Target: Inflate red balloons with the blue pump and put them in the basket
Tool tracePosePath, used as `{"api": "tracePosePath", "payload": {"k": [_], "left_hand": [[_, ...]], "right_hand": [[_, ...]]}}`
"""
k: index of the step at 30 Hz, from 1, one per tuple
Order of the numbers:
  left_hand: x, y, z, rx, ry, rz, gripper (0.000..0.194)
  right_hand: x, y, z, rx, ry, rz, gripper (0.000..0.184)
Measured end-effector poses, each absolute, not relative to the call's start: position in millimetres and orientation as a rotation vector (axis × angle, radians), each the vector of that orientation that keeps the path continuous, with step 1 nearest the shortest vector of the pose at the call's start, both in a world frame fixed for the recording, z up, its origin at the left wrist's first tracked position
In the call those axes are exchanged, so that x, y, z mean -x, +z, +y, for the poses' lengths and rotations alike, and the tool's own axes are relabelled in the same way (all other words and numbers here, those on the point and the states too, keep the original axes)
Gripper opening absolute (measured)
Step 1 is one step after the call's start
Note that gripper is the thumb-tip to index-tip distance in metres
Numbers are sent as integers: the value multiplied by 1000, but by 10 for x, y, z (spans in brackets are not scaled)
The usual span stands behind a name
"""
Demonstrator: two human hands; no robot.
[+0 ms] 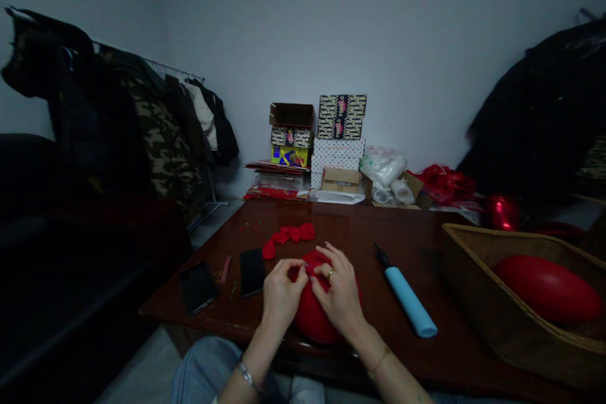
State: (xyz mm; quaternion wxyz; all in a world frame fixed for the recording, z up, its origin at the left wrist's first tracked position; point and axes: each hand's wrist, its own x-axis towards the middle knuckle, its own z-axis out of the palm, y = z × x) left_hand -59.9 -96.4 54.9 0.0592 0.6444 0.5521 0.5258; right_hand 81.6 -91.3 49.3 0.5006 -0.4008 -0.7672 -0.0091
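Observation:
An inflated red balloon (315, 319) sits at the table's front edge, partly hidden behind my hands. My left hand (281, 293) pinches the balloon's neck between thumb and index finger. From the other side, my right hand (339, 293) has thumb and index finger closed at the same neck, its other fingers raised over the balloon. The exact shape of the neck between the fingertips is too small to make out. Just beyond my hands lie several flat red balloons (294, 235) in a row. To the right rests a light blue hand pump (408, 300) with a black nozzle.
Two dark phones, one farther left (197, 287) and one nearer (252, 271), lie on the brown table (350, 221). A small reddish stick (226, 269) is between them. At right stands a wicker basket (466, 287) holding an inflated red balloon (549, 288). Boxes (338, 154) are stacked behind.

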Motion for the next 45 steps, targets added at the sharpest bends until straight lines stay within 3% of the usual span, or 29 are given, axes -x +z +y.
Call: {"api": "tracePosePath", "payload": {"k": [8, 14, 25, 29, 34, 36, 45], "left_hand": [[607, 534, -985, -2000, 1566, 1506, 18], [581, 516, -1044, -2259, 1279, 1242, 52], [434, 411, -912, -2282, 1401, 1397, 39], [505, 429, -918, -2278, 1424, 1388, 35], [552, 411, -891, -2081, 1471, 1381, 30], [551, 410, -882, -2004, 1480, 1352, 30], [547, 495, -844, -1678, 1488, 1195, 32]], "right_hand": [[-842, 440, -894, 985, 226, -1685, 16], [-850, 459, -899, 1001, 400, -1627, 19], [-891, 513, -965, 930, 565, -1675, 21], [-1003, 448, -951, 882, 616, -1709, 42], [-1071, 360, -964, 1154, 503, -1996, 101], [-1071, 344, -976, 1261, 359, -2116, 114], [-1114, 364, -1016, 1289, -61, -2186, 101]]}}
